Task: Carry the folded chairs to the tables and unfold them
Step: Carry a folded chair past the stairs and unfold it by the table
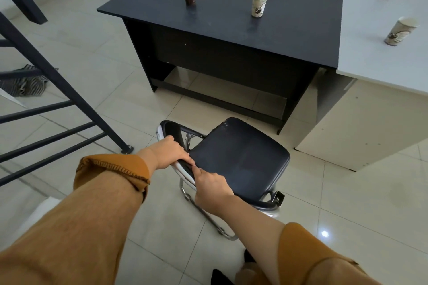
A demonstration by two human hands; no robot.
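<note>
Chair [238, 159] on floor [115, 90] near dark bench [231, 30], seat down. Left hand [168, 152], right hand [212, 190] hold backrest [171, 129], fingers [198, 171] clamped round it. Unfold step looks almost done. Next: slide chair up to bench.

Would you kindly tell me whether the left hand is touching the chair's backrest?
Touching. The head view shows the left hand gripping the backrest, with its fingers curled over the top edge.

One view, worn on my head: wide-angle, facing forward and steeply down. Left hand [166, 152] and right hand [212, 190] close, lower centre, on the chair [240, 159]. Dark counter [301, 18] farther off, upper centre.
</note>
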